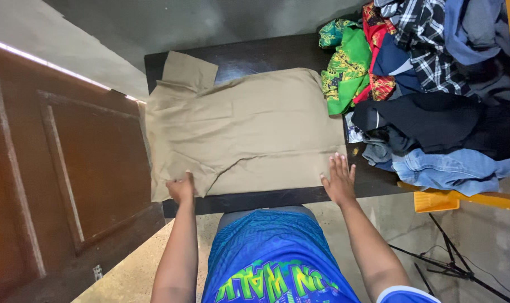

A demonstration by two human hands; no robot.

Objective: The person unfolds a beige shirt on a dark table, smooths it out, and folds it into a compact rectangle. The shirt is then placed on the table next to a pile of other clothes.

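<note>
A tan shirt (pixel 249 129) lies spread flat on a dark table (pixel 255 199), its collar end toward the left and one sleeve folded over at the far left. My left hand (pixel 182 189) pinches the near left sleeve edge of the shirt at the table's front. My right hand (pixel 339 179) rests flat with fingers spread on the shirt's near right hem.
A heap of mixed clothes (pixel 428 84) fills the table's right side: green and red prints, a plaid shirt, black garments, blue jeans. A brown wooden door (pixel 58 168) stands at the left. A yellow stool edge (pixel 451 199) and a tripod leg (pixel 451 264) are at lower right.
</note>
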